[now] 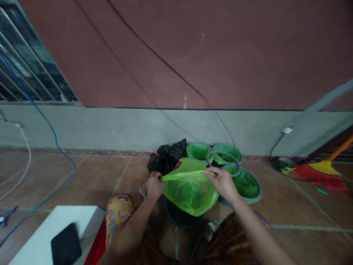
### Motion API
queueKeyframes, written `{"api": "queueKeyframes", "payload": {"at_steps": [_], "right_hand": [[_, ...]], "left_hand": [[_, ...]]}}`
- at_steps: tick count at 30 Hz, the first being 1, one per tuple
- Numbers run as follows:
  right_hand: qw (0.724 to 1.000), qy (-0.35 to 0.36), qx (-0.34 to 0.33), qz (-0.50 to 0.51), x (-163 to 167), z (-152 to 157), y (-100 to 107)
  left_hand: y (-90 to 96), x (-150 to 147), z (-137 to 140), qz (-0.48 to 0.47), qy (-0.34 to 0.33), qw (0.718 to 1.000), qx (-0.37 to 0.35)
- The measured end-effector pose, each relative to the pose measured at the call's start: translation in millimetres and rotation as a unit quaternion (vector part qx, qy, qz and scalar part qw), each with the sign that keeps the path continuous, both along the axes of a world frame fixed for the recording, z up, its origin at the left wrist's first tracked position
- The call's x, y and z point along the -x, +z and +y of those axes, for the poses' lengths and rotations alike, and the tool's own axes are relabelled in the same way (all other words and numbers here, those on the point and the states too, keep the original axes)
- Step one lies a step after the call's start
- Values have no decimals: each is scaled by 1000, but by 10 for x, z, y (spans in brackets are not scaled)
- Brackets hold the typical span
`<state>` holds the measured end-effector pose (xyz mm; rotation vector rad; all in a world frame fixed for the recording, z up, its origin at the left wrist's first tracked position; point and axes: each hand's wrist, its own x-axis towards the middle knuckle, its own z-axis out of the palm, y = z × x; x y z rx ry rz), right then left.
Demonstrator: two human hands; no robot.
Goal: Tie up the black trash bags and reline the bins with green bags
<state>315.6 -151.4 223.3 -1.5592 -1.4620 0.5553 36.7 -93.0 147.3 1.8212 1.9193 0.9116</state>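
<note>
A light green plastic bag point(190, 191) is stretched between my two hands, above a dark bin point(179, 217). My left hand point(155, 186) is closed on the left end of its upper edge. At the right end of that edge, my right hand point(224, 183) pinches the plastic between thumb and fingers. The bag hides much of the bin's opening. Beside my right hand, a loose grey ring point(239, 159) rests over bins lined with green bags, such as the nearest lined bin point(248, 186). Black plastic bags point(165, 158) lie beyond my left hand.
A white box point(35, 235) with a black tablet-like object point(66, 244) stands at lower left. A blue cable point(56, 141) crosses the tiled floor. At right are a red dustpan point(317, 176) and a yellow broom point(327, 166). The wall point(132, 129) runs behind the bins.
</note>
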Motion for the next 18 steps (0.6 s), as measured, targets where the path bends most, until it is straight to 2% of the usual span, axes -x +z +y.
{"api": "queueKeyframes", "payload": {"at_steps": [3,5,7,9,12,14,16,17,18], "right_hand": [[997,30,24,-72,-261,-14,-75],[991,41,30,-127,-401,-20,-138],[985,20,20,-171,-477,-19,-187],[983,-32,-12,-180,-479,-11,-175],[980,-130,-85,-125,-370,3,30],[968,-186,-149,-83,-261,-7,256],[942,-246,-220,-55,-142,-52,430],[926,-282,-247,-52,-82,-90,456],[911,-312,-263,-57,-21,-135,422]], "left_hand": [[-61,108,44,-124,12,991,54],[-122,133,38,-255,8,961,108],[-157,118,5,-349,-8,924,159],[-105,77,-33,-375,-29,908,185],[226,12,-40,-391,-75,900,180],[575,-12,1,-435,-156,870,172],[897,-15,50,-464,-236,842,143],[1001,-12,63,-452,-249,850,107],[1047,-8,61,-424,-243,870,61]]}}
